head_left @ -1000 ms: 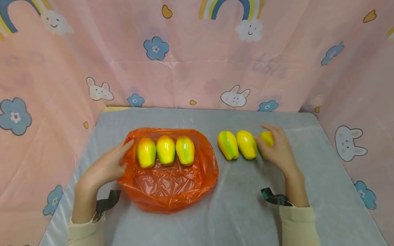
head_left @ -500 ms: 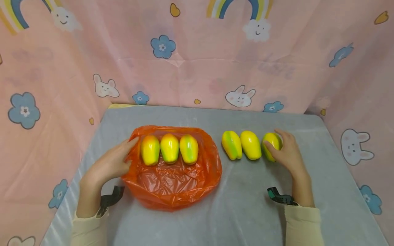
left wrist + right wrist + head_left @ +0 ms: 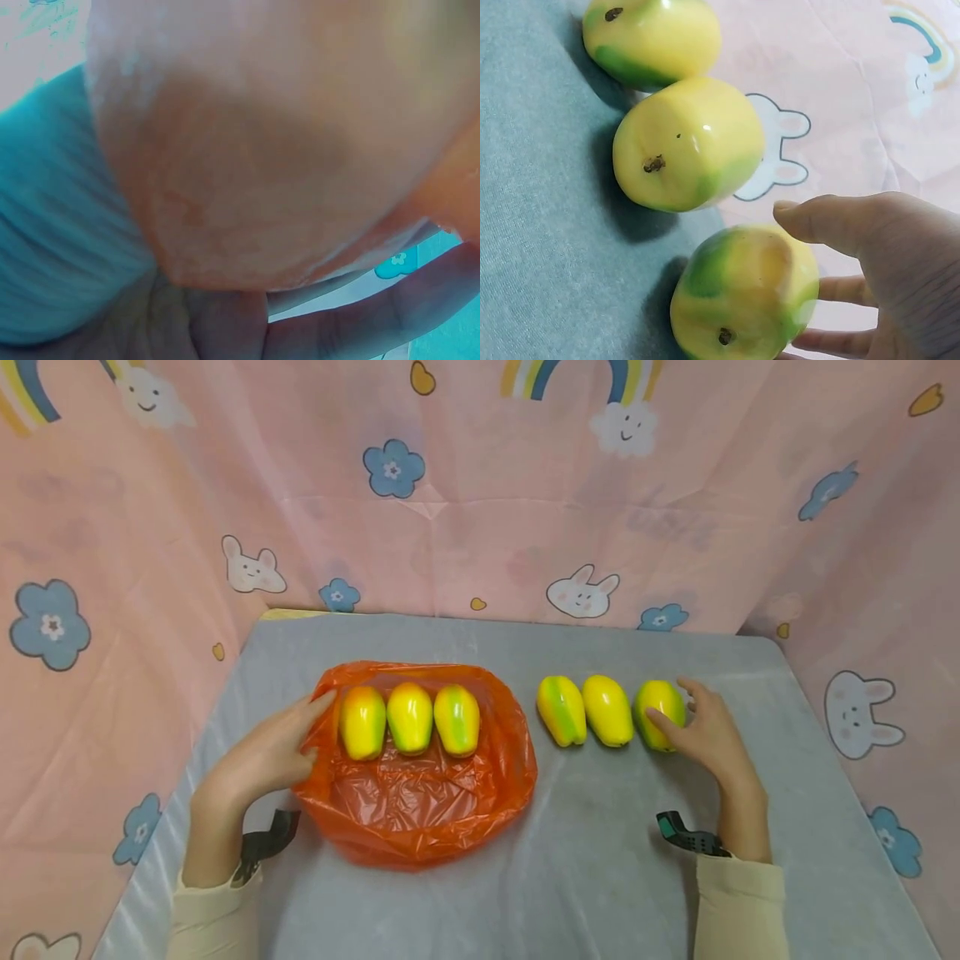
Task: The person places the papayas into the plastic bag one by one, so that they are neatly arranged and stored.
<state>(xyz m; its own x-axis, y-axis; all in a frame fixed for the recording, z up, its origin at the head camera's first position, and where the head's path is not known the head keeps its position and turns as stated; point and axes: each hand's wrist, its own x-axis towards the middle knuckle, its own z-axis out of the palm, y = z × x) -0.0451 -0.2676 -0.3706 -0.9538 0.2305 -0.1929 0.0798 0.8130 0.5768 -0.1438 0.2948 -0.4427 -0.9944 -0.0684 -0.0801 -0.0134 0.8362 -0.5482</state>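
Observation:
My left hand [image 3: 262,756] rests at the left rim of an orange plastic bag [image 3: 412,843], its fingers fairly straight against the film. In the left wrist view the bag's film [image 3: 255,172] hides much, with extended fingers [image 3: 375,319] beneath it. Three glossy yellow-green papayas sit in a row on the bag, the nearest to this hand being the left papaya [image 3: 363,723]. At the right, my right hand [image 3: 712,731] is around the side of another papaya [image 3: 742,292], thumb over it and fingers spread behind, loosely apart from its surface.
Two more papayas, the middle papaya [image 3: 608,711] and the left one [image 3: 561,711], lie beside it on the grey table cloth [image 3: 585,860]. A pink patterned curtain [image 3: 480,527] stands around the table's back and sides. Dark camera mounts [image 3: 686,835] sit at the wrists.
My right hand has drawn back to the right from the rightmost papaya, which now shows more fully. My left hand stays at the bag. The head view has shifted slightly.

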